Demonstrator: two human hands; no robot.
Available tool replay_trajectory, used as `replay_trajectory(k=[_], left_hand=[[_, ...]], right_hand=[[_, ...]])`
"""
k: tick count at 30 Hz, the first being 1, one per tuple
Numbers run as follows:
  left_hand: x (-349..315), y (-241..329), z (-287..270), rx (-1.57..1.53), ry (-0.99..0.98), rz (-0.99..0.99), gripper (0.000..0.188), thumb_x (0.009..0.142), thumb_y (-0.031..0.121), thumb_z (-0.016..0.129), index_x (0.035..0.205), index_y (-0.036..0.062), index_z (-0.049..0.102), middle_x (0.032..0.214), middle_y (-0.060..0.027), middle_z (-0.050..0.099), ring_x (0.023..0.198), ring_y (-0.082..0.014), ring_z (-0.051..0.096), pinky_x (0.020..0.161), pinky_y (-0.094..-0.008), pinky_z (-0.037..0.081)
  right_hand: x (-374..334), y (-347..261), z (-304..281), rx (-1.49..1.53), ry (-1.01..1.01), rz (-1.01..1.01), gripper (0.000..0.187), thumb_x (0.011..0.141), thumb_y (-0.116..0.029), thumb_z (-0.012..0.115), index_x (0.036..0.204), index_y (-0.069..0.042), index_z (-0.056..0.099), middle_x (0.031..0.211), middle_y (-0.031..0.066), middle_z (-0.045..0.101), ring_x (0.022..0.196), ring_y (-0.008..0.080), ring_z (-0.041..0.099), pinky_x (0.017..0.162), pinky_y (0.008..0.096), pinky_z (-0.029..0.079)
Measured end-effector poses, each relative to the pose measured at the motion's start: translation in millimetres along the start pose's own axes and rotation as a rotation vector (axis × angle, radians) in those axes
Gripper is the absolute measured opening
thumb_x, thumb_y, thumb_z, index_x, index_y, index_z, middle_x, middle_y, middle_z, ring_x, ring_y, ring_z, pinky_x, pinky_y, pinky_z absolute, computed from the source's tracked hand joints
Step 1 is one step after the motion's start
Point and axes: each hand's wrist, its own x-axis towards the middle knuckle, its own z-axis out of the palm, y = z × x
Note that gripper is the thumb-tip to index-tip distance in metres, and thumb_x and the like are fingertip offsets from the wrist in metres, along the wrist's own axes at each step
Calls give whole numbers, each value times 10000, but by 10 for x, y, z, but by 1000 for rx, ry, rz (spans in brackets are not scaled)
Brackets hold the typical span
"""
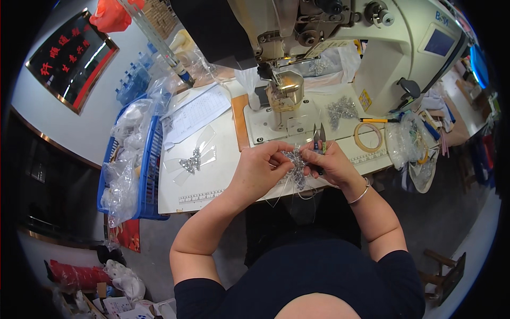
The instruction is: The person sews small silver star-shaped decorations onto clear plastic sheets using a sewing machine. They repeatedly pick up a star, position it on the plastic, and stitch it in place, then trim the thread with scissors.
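Over the front edge of the sewing table, my left hand (263, 166) pinches a cluster of clear and silvery beads (299, 169) with loose threads hanging from it. My right hand (336, 164) is closed around a pair of thread snips (319, 135), blades pointing up and away, and its thumb and fingers also press the cluster's right side. Just beyond both hands is the sewing machine's needle area (284, 98) and its metal plate. A finished-looking beaded piece on clear film (192, 160) lies to the left, and a heap of loose beaded pieces (341, 110) lies right of the needle.
A blue basket (142, 189) of plastic bags stands against the table's left side. Paper sheets (197, 112) lie at the back left. A tape roll (368, 137), an orange pen (378, 120) and bagged items (406, 138) are at the right. A wooden stool (443, 271) stands behind right.
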Motion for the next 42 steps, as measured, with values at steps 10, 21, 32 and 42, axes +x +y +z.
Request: replay_trajectory(k=[10, 21, 32, 42], left_hand=[[-25, -4, -21, 92, 4, 39, 259, 748, -23, 678, 1001, 0, 629, 740, -70, 660, 692, -102, 638, 647, -225, 532], [-17, -3, -76, 164, 4, 105, 360, 696, 1, 731, 1039, 7, 620, 981, -107, 609, 686, -115, 641, 639, -216, 525], [82, -271, -112, -84, -317, -211, 314, 704, 106, 740, 973, -13, 630, 733, -54, 621, 636, -93, 559, 619, -225, 445], [-290, -563, 284, -913, 244, -79, 111, 827, -36, 584, 822, 43, 507, 875, -66, 607, 795, -130, 589, 758, -293, 504]], right_hand=[[53, 6, -15, -17, -50, 42, 293, 824, -223, 690, 919, 42, 606, 730, 82, 613, 585, 121, 602, 456, 200, 442], [64, -6, -6, -30, -91, 62, 231, 840, -189, 668, 898, 26, 605, 691, 82, 612, 572, 121, 593, 484, 213, 459], [88, -50, -38, -115, -218, 151, 205, 808, -134, 682, 903, 27, 598, 682, 75, 603, 551, 138, 600, 476, 233, 473], [171, -424, -158, -290, -92, 214, 333, 784, -255, 693, 1013, -28, 607, 817, 32, 650, 548, 18, 439, 468, 162, 332]])
